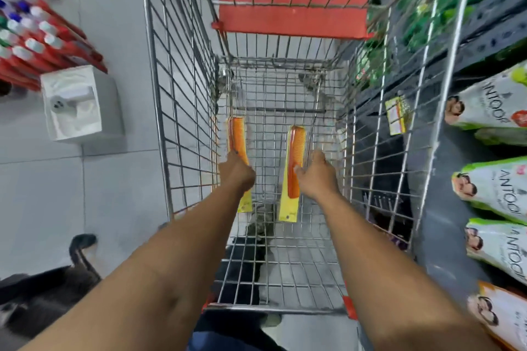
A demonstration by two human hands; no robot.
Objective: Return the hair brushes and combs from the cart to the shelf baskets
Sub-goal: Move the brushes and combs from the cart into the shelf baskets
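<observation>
Both my arms reach down into a wire shopping cart (182,111). My left hand (236,172) is shut on an orange comb (237,137) on a yellow backing card, near the cart's left wall. My right hand (315,174) grips a second orange comb (295,157), also on a yellow card, near the middle of the cart. Both combs point away from me, above the cart's wire floor. No shelf basket is visible.
The cart's red child seat flap (293,20) is at the far end. A shelf with white and green pouches (496,188) runs along the right. Red tubes (34,45) and a white box (77,102) sit at the left. A dark sandal (81,245) is on the floor.
</observation>
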